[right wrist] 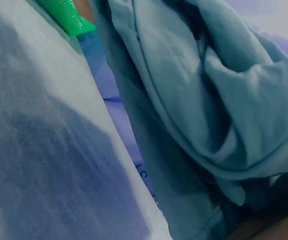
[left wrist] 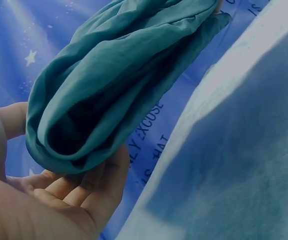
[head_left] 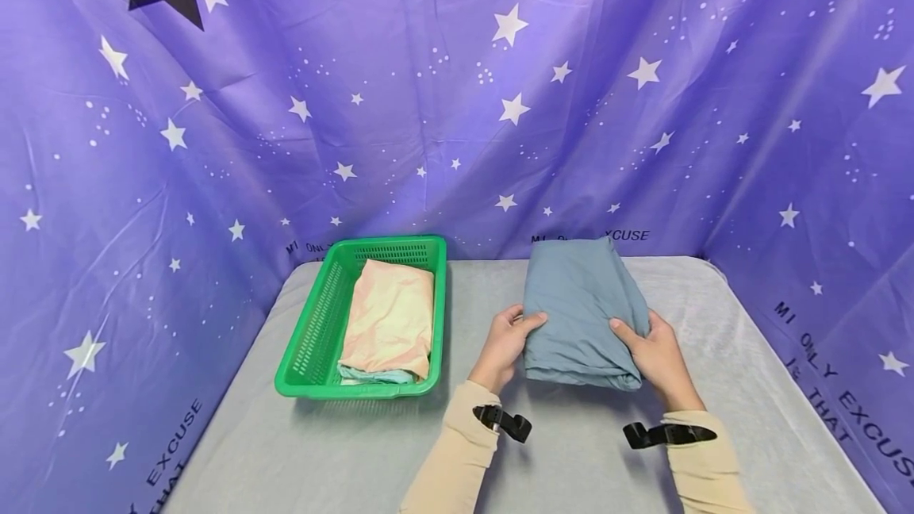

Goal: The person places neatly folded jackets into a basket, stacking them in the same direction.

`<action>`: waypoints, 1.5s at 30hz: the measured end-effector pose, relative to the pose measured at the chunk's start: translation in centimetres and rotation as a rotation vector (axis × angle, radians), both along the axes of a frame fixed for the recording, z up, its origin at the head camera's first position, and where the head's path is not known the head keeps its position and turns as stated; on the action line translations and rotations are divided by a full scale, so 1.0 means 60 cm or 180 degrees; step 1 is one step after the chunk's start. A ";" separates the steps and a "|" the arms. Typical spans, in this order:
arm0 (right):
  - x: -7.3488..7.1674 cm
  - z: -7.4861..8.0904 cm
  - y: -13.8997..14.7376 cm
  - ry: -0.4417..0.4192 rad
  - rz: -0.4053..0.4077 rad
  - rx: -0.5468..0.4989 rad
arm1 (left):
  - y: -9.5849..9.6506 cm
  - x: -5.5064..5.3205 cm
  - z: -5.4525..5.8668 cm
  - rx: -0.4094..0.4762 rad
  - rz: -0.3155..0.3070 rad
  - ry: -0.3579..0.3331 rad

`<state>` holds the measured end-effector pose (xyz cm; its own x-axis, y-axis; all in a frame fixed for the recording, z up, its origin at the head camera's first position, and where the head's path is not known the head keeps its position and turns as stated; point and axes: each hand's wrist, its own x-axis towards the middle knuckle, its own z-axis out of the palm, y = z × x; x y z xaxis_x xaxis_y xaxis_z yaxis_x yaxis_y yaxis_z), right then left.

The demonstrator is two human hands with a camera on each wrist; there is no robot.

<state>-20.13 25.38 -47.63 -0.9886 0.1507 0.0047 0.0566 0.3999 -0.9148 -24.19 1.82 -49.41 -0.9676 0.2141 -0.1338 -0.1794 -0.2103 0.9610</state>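
A green rectangular plastic basket (head_left: 357, 391) with perforated walls stands on a grey cloth-covered tabletop (head_left: 321, 454), a folded pale-peach cloth (head_left: 391, 312) inside it over a mint-green cloth (head_left: 382, 377); behind hangs a purple fabric backdrop (head_left: 421, 133) with white stars

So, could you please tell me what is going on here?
A person's left hand and right hand grip opposite sides of a folded blue cloth, holding it up above the table. To the left, a green basket stands on the table, with a folded peach cloth inside, lying over a pale teal one.
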 end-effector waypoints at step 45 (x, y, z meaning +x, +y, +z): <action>-0.036 0.037 -0.110 0.0073 0.0623 -0.0619 | -0.129 0.010 0.083 -0.0264 0.0381 0.0334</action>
<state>-22.31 18.78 -45.42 -0.9989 -0.0428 0.0170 -0.0259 0.2179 -0.9756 -23.58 -5.95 -44.41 -0.9951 0.0889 -0.0431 -0.0556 -0.1432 0.9881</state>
